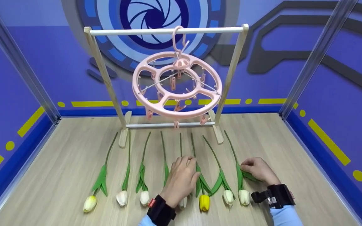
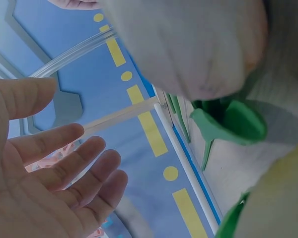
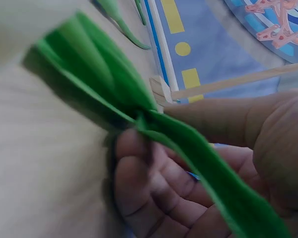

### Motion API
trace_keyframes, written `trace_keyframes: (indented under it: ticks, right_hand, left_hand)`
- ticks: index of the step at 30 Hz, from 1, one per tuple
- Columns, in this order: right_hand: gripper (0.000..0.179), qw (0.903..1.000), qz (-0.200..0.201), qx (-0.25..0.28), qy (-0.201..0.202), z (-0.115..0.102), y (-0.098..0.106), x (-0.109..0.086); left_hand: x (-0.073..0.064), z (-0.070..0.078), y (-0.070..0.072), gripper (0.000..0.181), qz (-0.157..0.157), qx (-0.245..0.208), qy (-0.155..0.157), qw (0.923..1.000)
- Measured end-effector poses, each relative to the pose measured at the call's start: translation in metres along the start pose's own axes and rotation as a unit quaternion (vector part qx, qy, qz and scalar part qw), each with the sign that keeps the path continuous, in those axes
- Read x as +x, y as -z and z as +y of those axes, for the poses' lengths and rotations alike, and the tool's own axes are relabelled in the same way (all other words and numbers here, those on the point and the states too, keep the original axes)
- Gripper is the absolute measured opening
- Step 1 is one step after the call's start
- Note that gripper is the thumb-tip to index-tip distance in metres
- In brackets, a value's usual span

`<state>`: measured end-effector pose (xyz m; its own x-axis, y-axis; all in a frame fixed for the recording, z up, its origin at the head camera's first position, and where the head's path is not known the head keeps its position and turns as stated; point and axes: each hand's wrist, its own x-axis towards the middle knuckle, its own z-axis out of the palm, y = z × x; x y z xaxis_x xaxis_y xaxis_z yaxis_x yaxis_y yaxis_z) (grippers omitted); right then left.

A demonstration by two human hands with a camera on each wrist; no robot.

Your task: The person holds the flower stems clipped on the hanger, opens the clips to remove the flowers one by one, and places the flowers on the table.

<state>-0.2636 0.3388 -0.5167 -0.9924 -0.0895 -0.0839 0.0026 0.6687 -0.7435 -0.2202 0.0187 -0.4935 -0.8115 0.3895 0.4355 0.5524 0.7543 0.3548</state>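
Observation:
Several artificial tulips lie in a row, heads toward me. My right hand is at the rightmost tulip, a cream one, its thumb and fingers pinching the green leaves near the stem. My left hand hovers over the middle tulip, hiding most of it. In the left wrist view the fingers are relaxed and hold nothing; a blurred pale tulip head is close to the camera. Right of this hand lies a yellow tulip, then a white tulip.
A pink round clip hanger hangs by its hook from the white bar of a wooden stand behind the tulips. More tulips lie at left, among them a yellow-white one. Blue patterned walls enclose the table.

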Motion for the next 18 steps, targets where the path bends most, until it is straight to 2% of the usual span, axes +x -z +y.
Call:
trace_keyframes:
  ticks: [5, 11, 18]
  right_hand:
    - [0.025, 0.9998, -0.017, 0.005, 0.0, -0.001, 0.007, -0.004]
    - [0.028, 0.999, -0.031, 0.034, -0.002, -0.006, 0.013, -0.009]
    - [0.028, 0.9993, -0.027, 0.007, 0.023, -0.013, 0.018, -0.018]
  left_hand:
    - [0.0, -0.002, 0.001, 0.038, 0.014, -0.002, -0.004, 0.9999]
    - [0.001, -0.005, 0.007, 0.04, 0.006, -0.011, 0.01, 0.9999]
    - [-0.002, -0.013, 0.019, 0.041, 0.004, -0.027, 0.027, 0.9993]
